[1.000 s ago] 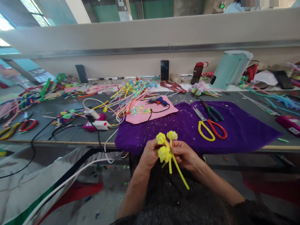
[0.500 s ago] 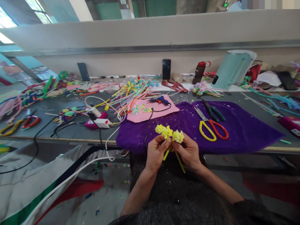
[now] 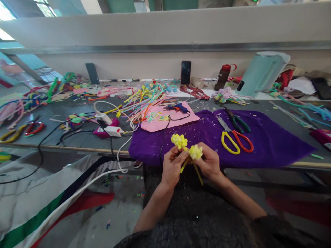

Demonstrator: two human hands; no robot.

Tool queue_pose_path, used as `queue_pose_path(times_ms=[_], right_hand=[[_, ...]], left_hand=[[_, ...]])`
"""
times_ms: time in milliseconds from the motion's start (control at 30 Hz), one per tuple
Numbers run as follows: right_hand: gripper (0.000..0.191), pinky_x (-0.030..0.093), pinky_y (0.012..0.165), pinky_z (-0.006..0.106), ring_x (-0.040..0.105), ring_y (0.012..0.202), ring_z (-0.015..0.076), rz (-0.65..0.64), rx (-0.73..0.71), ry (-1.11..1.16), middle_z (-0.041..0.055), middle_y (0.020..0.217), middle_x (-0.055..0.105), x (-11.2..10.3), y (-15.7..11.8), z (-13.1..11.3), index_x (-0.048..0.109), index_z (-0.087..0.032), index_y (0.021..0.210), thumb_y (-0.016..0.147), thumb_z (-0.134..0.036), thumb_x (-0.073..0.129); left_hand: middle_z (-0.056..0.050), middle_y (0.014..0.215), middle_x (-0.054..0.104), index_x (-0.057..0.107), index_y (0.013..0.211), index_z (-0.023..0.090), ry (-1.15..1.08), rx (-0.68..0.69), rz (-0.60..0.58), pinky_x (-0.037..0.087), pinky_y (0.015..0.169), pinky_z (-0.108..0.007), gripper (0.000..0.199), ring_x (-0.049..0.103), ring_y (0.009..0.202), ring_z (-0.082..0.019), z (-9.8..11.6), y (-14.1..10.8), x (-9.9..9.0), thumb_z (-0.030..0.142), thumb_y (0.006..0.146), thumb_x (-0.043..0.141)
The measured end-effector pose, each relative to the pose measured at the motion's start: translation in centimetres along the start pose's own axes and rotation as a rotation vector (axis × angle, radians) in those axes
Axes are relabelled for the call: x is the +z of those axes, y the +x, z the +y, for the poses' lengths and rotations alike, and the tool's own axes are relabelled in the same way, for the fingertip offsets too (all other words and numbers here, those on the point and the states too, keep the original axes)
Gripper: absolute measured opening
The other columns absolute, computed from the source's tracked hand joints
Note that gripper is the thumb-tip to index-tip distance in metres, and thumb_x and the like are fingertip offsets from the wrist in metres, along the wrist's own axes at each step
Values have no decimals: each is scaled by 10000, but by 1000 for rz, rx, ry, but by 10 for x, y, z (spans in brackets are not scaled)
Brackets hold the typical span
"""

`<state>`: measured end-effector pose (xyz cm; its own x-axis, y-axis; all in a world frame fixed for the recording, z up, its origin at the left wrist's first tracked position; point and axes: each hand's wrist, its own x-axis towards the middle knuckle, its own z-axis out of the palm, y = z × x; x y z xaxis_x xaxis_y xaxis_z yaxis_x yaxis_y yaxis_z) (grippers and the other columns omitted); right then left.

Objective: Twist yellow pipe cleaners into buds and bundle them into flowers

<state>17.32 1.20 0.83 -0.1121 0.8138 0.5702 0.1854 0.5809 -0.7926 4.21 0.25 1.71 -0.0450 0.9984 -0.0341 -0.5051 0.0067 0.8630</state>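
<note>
Flowers (image 3: pixel 196 152), yellow and fuzzy, are held between the two hands, over the near edge of the purple cloth (image 3: pixel 274 137) as the view shows it. Left grip (image 3: pixel 172 165): thumb and fingers closed on a flower just below its head. Right grip (image 3: pixel 209 162): fingers closed about the second flower, its head facing the viewer; the exact pinch point is partly hidden. Stems (image 3: pixel 198 174) hang below and between both grips, slanting apart.

Step in hand, as judged: adjusting the stems where the fingertips come together. Recommended practice: left grip to serve as anchor, pinching stem only; right grip to make small turns from the stem, since the soft heads would probably flatten under pressure. Heads should be kept at matching height and the lower ends left free.

Surroundings: scissors (image 3: pixel 229 130) lie to the right of and beyond the right grip, with pliers (image 3: pixel 231 114) just past them. Ahead of the left grip, a pink sheet (image 3: pixel 155 126) on the tabletop (image 3: pixel 261 106) bears a glue gun (image 3: pixel 179 107) and small cut pieces. The gun's black cord runs near the left grip; snagging is a minor risk.
</note>
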Motion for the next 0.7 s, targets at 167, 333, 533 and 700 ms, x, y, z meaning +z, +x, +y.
queue_pose_path(times_ms=[167, 333, 533, 700], right_hand=[[140, 384, 459, 209, 490, 475, 95, -121, 592, 610, 2, 606, 608, 2, 8, -2, 605, -156, 767, 736, -286, 645], [163, 303, 385, 165, 423, 386, 51, -107, 710, 771, -24, 504, 575, 3, 11, -2, 586, -144, 686, 676, -256, 705], [171, 321, 389, 177, 479, 406, 74, -135, 745, 826, -3, 551, 624, 3, 8, 3, 566, -161, 695, 688, -270, 698], [170, 337, 412, 186, 469, 419, 71, -147, 740, 820, -13, 553, 604, 6, 6, 4, 566, -162, 703, 713, -286, 682]], left_hand=[[10, 654, 652, 683, 751, 148, 56, -49, -101, 429, 480, -175, 149, 517, 482, -55, 9, 7, -3, 228, 635, 733], [8, 650, 656, 691, 756, 148, 32, -103, -127, 405, 435, -158, 135, 499, 443, -38, 6, 11, -6, 210, 642, 726], [26, 544, 625, 693, 717, 158, 13, -130, -133, 413, 419, -151, 114, 509, 417, -46, 2, 12, -9, 230, 636, 728], [29, 523, 619, 701, 722, 171, 43, -109, -132, 407, 411, -146, 107, 519, 419, -51, 0, 13, -14, 234, 639, 725]])
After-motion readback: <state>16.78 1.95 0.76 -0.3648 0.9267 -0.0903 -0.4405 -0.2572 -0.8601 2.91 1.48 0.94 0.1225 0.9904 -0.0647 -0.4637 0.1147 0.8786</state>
